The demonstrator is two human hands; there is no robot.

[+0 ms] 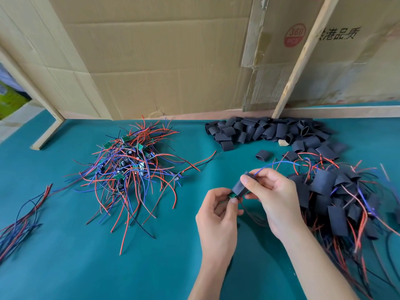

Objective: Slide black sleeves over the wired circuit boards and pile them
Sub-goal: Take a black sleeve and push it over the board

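**Sleeve Fitting at the Bench: Hand and Part Positions**

The landmark for all positions was the heap of bare wired circuit boards [129, 163], which lay on the green bench [86, 267] with red, blue and black leads splayed outward.

The left hand [218, 215], to the right of and nearer than that heap, pinched a small green circuit board [233, 195] between its thumb and fingertips. The right hand [272, 195], further right of the heap, gripped a black sleeve [240, 185] between thumb and forefinger. The sleeve stood tilted, its lower end over the board's upper edge. A blue lead [279, 163] emerged from the sleeve's top and arched away to the right. Both hands were held above the bench surface.

Loose empty sleeves [268, 129] formed a row to the right of the heap, along the far edge of the bench against the cardboard wall [162, 61]. One single sleeve [263, 155] lay apart, between that row and the hands.

The pile of finished sleeved boards [337, 202] lay furthest right of the heap, just beside the right hand.

A small bundle of loose wires [23, 219] lay left of the heap, near the bench's left edge.
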